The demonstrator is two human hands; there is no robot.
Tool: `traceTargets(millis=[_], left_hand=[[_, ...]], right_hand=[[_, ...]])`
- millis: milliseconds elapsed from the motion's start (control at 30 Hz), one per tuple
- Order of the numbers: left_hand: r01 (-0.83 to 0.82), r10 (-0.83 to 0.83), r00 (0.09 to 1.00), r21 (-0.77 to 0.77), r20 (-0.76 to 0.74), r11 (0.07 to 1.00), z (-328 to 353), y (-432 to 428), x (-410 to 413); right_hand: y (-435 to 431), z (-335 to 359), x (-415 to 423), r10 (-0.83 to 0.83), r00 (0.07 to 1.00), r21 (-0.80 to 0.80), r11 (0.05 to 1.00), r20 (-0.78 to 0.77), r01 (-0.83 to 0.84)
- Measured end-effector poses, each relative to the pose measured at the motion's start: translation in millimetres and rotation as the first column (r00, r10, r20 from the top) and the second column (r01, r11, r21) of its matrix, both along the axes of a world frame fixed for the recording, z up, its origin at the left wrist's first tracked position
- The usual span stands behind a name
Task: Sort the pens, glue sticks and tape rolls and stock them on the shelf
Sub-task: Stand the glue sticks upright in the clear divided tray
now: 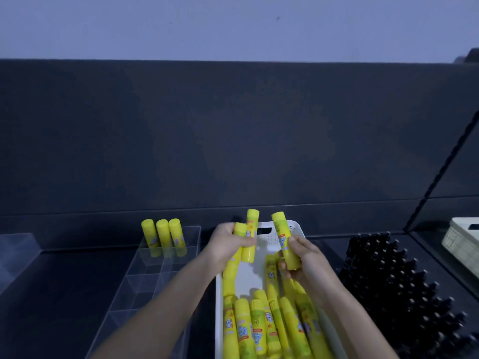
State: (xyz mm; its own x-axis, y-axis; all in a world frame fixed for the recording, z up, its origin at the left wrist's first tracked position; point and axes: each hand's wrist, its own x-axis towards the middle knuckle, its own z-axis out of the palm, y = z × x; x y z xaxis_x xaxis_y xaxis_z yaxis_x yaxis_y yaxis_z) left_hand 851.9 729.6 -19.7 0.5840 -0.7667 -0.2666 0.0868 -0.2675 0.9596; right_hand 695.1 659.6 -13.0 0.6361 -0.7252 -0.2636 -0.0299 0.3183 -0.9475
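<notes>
A white perforated basket point(287, 226) on the dark shelf holds several yellow glue sticks point(259, 327) lying in a heap. My left hand point(228, 242) grips two yellow glue sticks point(250, 237) upright above the basket's far left part. My right hand point(303, 257) holds one glue stick point(285, 240) tilted, above the basket's middle. Three glue sticks point(163, 234) stand upright in the far compartment of a clear divided organizer point(145, 283) to the left of the basket.
Several black pens point(399, 286) stand packed in a block right of the basket. A cream woven basket point(464, 239) sits at the far right. A clear tray point(15, 252) is at the far left. A dark back panel rises behind the shelf.
</notes>
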Motion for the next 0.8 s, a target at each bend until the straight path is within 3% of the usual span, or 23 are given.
traceTargets(millis=[267,400,500,567,800], left_hand=[[-0.123,0.121,0.992,-0.313,-0.027,0.942,42.3,90.9,45.2],[-0.187,0.215,0.975,-0.323,0.053,0.928,42.1,138.8,76.7],[-0.239,0.283,0.949,-0.271,0.138,0.933,35.2,165.0,95.5],[-0.237,0.279,0.944,-0.23,0.175,0.944,29.0,174.6,103.9],[-0.185,0.22,0.936,-0.148,0.276,0.972,12.2,186.0,120.6]], right_hand=[[33.9,18.3,65.0,0.055,0.984,-0.334,0.936,-0.167,-0.109],[40.1,15.7,115.4,-0.01,0.963,-0.525,0.84,-0.271,-0.139],[42.8,13.1,144.5,-0.104,0.887,-0.71,0.643,-0.451,-0.286],[47.3,11.1,159.6,-0.131,0.838,-0.74,0.553,-0.53,-0.382],[66.0,-7.8,191.0,-0.111,0.78,-0.71,0.508,-0.616,-0.488]])
